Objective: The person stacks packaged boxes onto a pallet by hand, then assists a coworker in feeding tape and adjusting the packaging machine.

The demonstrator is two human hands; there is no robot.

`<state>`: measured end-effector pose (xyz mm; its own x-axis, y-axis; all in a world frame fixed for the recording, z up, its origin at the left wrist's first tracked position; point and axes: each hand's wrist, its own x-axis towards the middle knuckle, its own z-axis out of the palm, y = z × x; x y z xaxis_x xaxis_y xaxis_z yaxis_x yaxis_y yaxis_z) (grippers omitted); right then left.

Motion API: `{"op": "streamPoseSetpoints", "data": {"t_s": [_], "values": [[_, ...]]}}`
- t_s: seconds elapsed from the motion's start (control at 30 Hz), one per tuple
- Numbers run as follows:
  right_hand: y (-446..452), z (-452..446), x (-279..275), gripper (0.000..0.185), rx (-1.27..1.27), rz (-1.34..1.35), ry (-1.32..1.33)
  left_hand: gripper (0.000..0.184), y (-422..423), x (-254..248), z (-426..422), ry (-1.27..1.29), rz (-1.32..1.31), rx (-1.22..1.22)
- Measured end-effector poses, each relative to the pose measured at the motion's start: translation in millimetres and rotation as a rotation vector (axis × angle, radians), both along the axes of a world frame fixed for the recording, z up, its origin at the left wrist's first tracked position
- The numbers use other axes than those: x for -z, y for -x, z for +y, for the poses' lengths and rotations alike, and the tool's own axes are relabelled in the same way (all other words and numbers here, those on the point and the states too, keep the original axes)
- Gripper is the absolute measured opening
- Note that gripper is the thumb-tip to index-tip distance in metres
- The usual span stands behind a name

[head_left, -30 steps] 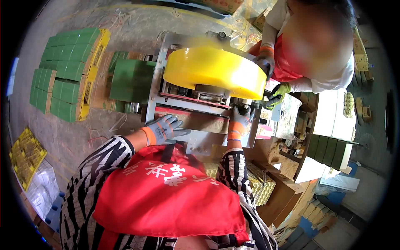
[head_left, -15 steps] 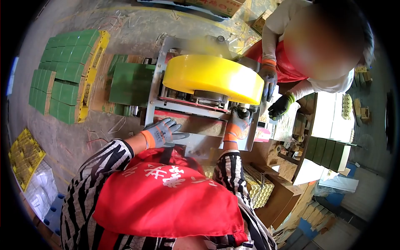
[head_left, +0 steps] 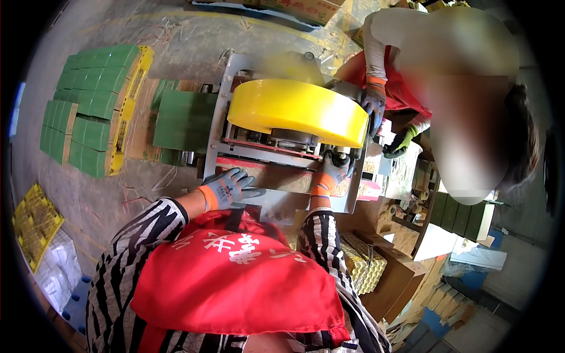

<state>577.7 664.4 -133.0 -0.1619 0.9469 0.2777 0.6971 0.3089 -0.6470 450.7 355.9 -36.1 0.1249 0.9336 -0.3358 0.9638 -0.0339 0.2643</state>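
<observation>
A big yellow roll of tape sits on its side on a grey metal machine frame. My left hand, in a grey and orange glove, lies flat at the machine's near left edge with fingers spread. My right hand, gloved alike, is at the near right, its fingers curled round a small metal knob just below the roll. The fingertips are partly hidden. Between my hands a brown carton surface shows under the frame's bars.
A co-worker's gloved hand rests by the roll's right end; their other hand hangs over a cluttered surface. Green boxes are stacked on a yellow pallet at left. A green carton stands at the machine's left end. Egg trays lie lower right.
The co-worker has bent lower and leaned toward the right, their lower hand shifting slightly. My hands stay nearly in place, the right one still at the knob.
</observation>
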Motion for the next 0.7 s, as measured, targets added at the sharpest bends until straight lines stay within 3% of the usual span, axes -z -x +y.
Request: {"op": "streamPoseSetpoints", "data": {"t_s": [0.33, 0.43, 0.57, 0.7], "values": [[5.0, 7.4, 20.6, 0.038, -0.010, 0.149, 0.028, 0.061, -3.7, 15.0, -2.8, -0.054, 0.079, 0.003], [5.4, 0.4, 4.4, 0.037, -0.036, 0.157, 0.006, 0.060, -3.3, 18.4, -2.9, -0.037, 0.043, -0.001], [-0.1, -12.2, -36.7, 0.040, -0.098, 0.165, 0.191, 0.060, -2.9, 13.6, -1.4, -0.013, 0.043, -0.002], [-21.6, 6.3, -9.8, 0.041, -0.252, 0.122, 0.144, 0.060, -2.8, 17.9, -4.4, -0.042, 0.075, 0.001]]}}
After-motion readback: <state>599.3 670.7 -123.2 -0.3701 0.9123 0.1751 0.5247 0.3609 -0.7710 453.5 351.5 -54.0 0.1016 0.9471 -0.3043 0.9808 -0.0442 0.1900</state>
